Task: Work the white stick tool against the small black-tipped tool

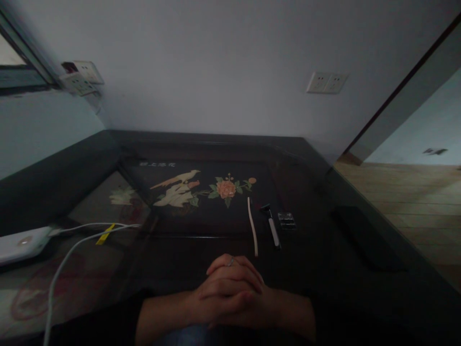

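My left hand and my right hand are clasped at the near edge of the dark table, fingers folded over each other. A ring shows on one finger. I see nothing held between them, though the inside of the clasp is hidden. Just beyond the hands lies a slim white toothbrush, its head pointing away. To its right rests a razor with a pale handle and dark head. Beside that is a small clear pack, seemingly of razor blades.
A dark flat object lies on the right side. At left is a white device with a white cable and yellow tag. Wall sockets are at the back; a bird-and-flower picture decorates the tabletop.
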{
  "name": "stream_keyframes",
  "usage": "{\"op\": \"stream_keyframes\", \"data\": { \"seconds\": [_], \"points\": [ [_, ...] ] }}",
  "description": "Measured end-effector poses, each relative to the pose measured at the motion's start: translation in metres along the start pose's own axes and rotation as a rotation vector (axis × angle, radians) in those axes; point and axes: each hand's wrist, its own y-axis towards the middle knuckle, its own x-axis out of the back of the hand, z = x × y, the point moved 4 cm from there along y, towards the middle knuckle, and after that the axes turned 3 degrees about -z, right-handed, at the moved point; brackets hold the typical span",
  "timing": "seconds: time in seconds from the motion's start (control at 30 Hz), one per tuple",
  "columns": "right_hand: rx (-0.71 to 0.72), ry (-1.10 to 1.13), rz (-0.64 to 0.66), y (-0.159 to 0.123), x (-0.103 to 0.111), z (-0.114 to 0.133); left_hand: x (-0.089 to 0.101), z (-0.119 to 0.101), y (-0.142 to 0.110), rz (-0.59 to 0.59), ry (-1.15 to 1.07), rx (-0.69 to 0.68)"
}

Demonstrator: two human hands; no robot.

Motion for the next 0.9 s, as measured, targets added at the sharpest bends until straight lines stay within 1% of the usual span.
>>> {"op": "stream_keyframes", "data": {
  "seconds": [0.07,0.2,0.37,0.5,0.67,0.77,0.9],
  "points": [
    [-0.003,-0.018,-0.006,0.000,0.000,0.000,0.001,-0.001,0.000,-0.012,0.009,-0.011],
    [-0.058,-0.051,0.043,-0.004,-0.005,-0.004,0.001,0.000,0.000,0.010,-0.035,-0.005],
    [-0.048,-0.038,0.012,-0.009,-0.009,-0.006,0.001,-0.001,0.001,0.031,0.015,-0.052],
    [-0.071,-0.032,0.027,-0.006,-0.006,-0.003,0.001,-0.001,0.001,0.023,0.026,-0.028],
    [-0.056,0.008,0.001,-0.001,0.001,0.005,0.000,0.000,-0.001,0.015,0.002,-0.026],
    [-0.053,-0.006,0.024,-0.002,0.000,0.005,-0.001,0.001,-0.001,0.023,0.010,-0.037],
    [-0.069,-0.009,0.046,-0.005,-0.005,-0.001,0.000,0.000,0.000,0.013,0.023,-0.045]
  ]
}}
